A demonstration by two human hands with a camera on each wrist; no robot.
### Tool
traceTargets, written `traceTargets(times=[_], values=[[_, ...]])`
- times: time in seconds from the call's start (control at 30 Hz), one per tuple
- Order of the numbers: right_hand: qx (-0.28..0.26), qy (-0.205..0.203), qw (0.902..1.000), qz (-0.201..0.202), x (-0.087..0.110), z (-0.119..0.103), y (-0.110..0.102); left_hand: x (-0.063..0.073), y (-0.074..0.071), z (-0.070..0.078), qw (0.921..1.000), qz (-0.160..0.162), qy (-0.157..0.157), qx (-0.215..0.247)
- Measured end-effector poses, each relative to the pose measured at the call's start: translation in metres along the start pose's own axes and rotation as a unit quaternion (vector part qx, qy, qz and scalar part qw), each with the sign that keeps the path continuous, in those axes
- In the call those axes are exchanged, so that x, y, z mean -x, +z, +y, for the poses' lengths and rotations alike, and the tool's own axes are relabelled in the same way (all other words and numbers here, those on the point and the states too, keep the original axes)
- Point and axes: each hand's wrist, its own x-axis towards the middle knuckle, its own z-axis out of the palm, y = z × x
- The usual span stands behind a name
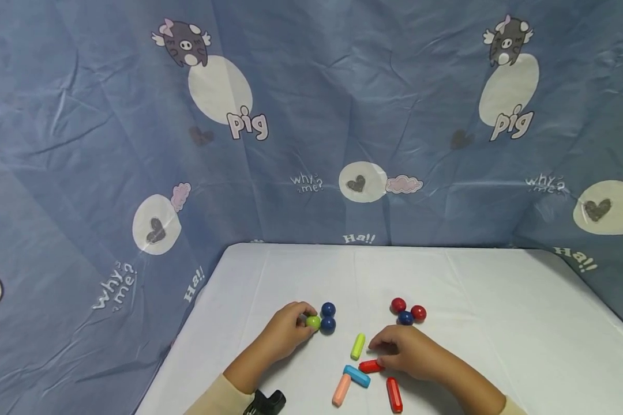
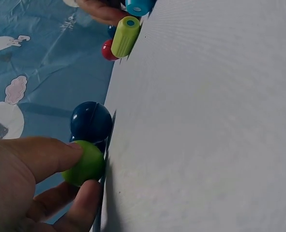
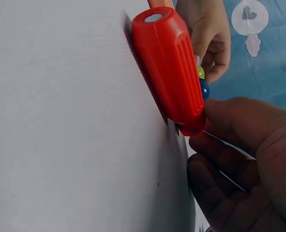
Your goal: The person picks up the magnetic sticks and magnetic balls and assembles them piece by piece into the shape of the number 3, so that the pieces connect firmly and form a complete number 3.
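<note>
My left hand point(image 1: 289, 328) pinches a green ball point(image 2: 87, 163) between thumb and fingers, close to the table top. Right beside that ball are two dark blue balls point(image 1: 328, 317), one behind the other. On the right, the thumb and fingertips of my right hand point(image 1: 412, 351) are at the end of a short red stick point(image 1: 370, 366) and pinch it. A second red stick point(image 3: 167, 63), ribbed along its side, lies nearer the front and looms large in the right wrist view. Touching the pinched stick's left end area is a blue stick point(image 1: 356, 376).
A pink stick point(image 1: 341, 390) meets the blue one at an angle. Behind them lies a yellow-green stick point(image 1: 358, 346). Two red balls point(image 1: 398, 305) and a blue ball point(image 1: 405, 318) sit together beyond my right hand. A patterned blue cloth point(image 1: 311, 127) hangs behind the white table point(image 1: 498, 300).
</note>
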Motion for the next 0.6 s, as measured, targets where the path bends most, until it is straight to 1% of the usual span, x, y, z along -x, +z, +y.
traceTargets(times=[0.13,0.33,0.4,0.5,0.6], values=[[-0.005,-0.017,0.9998,-0.009,0.0018,0.0016,-0.0012,-0.0009,-0.0014,0.0012,1.0,-0.002,0.0,0.007],[0.023,0.003,0.9995,-0.022,0.0021,-0.001,-0.0023,-0.0018,-0.0022,0.0024,1.0,-0.003,0.002,0.007],[0.022,0.005,0.9995,-0.021,0.003,-0.0012,-0.0027,-0.0012,-0.0027,0.0024,1.0,-0.004,0.001,0.007],[0.009,0.008,0.9999,-0.006,0.0053,0.0005,-0.0031,0.0008,-0.0033,0.0027,0.9999,-0.006,-0.006,0.01],[-0.013,0.014,0.9995,0.024,0.0079,0.0034,-0.0032,0.0037,-0.0028,0.0028,0.9997,-0.01,-0.008,0.022]])
